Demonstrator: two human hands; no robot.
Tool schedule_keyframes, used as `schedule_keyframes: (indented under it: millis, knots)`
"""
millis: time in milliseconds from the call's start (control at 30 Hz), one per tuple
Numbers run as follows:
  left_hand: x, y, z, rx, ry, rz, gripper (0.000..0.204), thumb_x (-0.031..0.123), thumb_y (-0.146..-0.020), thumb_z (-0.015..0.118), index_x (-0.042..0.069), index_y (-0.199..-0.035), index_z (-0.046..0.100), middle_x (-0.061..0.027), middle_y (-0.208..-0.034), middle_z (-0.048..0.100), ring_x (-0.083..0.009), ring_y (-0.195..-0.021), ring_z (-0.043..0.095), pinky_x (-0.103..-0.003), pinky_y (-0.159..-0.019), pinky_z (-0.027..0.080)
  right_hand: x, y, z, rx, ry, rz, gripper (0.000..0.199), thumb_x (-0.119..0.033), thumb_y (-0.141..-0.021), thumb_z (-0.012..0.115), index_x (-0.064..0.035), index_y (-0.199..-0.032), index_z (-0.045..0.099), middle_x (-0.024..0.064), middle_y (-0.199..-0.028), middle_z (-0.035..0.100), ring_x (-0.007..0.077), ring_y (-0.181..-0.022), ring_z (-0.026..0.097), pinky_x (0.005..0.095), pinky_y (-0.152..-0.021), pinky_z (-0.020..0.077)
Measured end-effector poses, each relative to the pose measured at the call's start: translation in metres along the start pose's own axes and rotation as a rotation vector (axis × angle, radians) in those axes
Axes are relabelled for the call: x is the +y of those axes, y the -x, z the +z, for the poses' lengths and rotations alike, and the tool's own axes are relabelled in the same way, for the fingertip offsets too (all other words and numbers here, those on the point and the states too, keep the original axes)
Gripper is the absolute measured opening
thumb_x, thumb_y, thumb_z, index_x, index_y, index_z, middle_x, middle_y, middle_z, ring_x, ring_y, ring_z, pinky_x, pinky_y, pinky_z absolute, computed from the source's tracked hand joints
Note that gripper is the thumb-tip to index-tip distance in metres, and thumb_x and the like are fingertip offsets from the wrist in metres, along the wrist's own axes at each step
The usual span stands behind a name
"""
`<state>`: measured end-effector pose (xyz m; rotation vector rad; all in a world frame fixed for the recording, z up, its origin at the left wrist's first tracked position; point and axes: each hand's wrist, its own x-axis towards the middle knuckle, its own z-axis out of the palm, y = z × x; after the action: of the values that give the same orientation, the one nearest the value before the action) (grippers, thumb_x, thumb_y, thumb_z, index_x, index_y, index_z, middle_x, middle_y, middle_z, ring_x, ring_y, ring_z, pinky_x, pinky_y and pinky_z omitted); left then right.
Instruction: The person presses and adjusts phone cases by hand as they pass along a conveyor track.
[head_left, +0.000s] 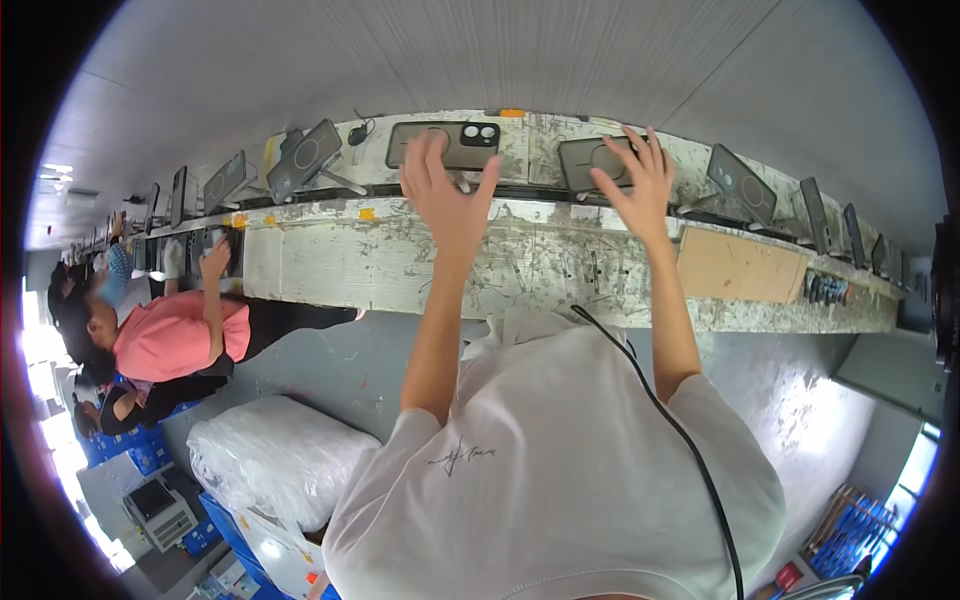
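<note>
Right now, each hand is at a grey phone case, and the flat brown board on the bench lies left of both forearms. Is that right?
Not quite: in the head view, the flat brown board on the bench lies right of both forearms. The left hand and right hand are indeed each at a grey phone case.
</note>
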<state>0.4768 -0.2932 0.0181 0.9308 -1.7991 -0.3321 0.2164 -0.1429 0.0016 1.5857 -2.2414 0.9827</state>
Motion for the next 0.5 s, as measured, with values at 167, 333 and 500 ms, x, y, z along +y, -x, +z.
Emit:
schedule_keyframes:
  millis: [167,333,500]
  knots:
    - [0.018,0.0,0.057,-0.396,-0.331,-0.06,0.134,0.089,-0.085,0.073,-0.014,-0.165,0.044,-0.0308,-0.178,0.038,-0.0431,-0.171,0.026,-0.08,-0.132,-0.005,0.063,0.01,-0.041,0.055,-0.117,0.122,0.043,-0.042,-0.105,0.077,-0.0152,-0.139,0.08,0.0101,-0.158,0.069,0.0388,-0.165,0.043,0.0622,-0.136,0.0178]
    - [0.072,0.026,0.088,-0.489,-0.221,0.028,0.13,0.085,-0.089,0.072,-0.014,-0.167,0.039,-0.0309,-0.178,0.037,-0.0443,-0.172,0.022,-0.082,-0.129,-0.006,0.002,-0.004,-0.06,0.256,-0.369,0.199,0.035,-0.023,-0.107,0.074,-0.006,-0.137,0.078,0.0141,-0.15,0.073,0.0357,-0.156,0.054,0.0542,-0.13,0.0375]
    - [0.087,0.085,0.067,-0.581,0.018,0.088,0.099,0.055,-0.099,0.072,-0.006,-0.17,0.04,-0.0299,-0.183,0.029,-0.0467,-0.174,0.011,-0.084,-0.127,-0.01,-0.104,-0.038,-0.02,-0.117,-0.681,-0.041,0.03,-0.017,-0.104,0.075,-0.0064,-0.132,0.078,0.0164,-0.139,0.076,0.0378,-0.14,0.066,0.048,-0.121,0.0485]
